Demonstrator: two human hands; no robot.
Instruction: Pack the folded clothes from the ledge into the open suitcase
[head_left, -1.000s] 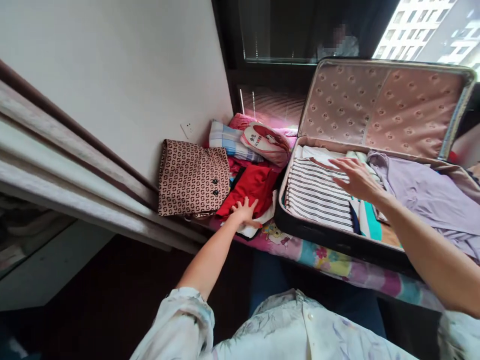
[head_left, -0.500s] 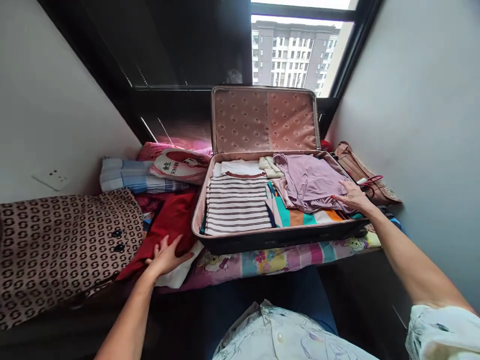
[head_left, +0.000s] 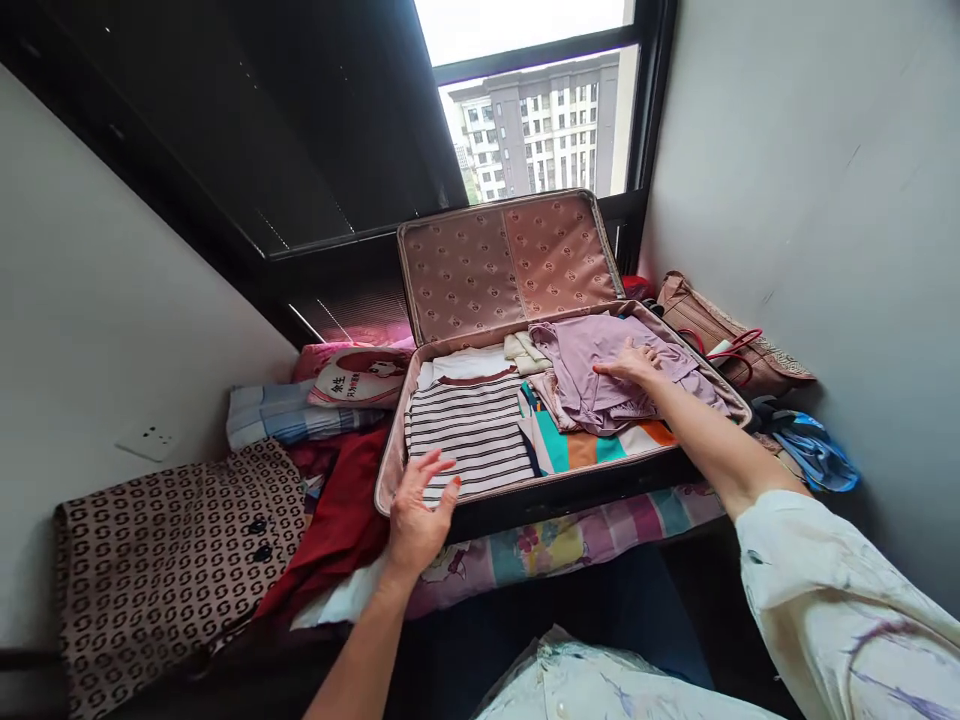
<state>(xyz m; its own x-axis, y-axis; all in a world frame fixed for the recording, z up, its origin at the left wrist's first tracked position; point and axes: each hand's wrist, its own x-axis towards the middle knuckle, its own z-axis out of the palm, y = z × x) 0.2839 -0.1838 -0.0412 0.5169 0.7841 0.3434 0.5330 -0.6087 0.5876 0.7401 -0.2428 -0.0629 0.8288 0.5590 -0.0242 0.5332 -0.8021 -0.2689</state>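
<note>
An opened suitcase (head_left: 390,470) with a pink patterned lining holds folded clothes. My left hand (head_left: 420,515), fingers apart and empty, is over its front left corner, close to a striped shirt (head_left: 480,425). On the right side of the case lies a mauve garment (head_left: 581,365); my right hand (head_left: 634,362) rests on or just over it with the fingers spread. Beneath the mauve garment, a teal, orange and white striped cloth (head_left: 581,450) shows. A cream folded cloth (head_left: 525,353) and a white one (head_left: 472,365) sit toward the back.
Left of the suitcase are a dark red cloth (head_left: 349,500), a blue plaid cloth (head_left: 277,412), a printed pillow (head_left: 360,378) and a brown patterned cloth (head_left: 180,550). A pinkish-brown bag (head_left: 720,330) and a blue bundle (head_left: 817,455) lie on the right. The raised lid (head_left: 510,260) leans toward the window.
My left hand has moved right, from the red cloth to the suitcase's front left corner. My right hand has shifted from the mauve garment's right edge to its middle. The view has turned slightly.
</note>
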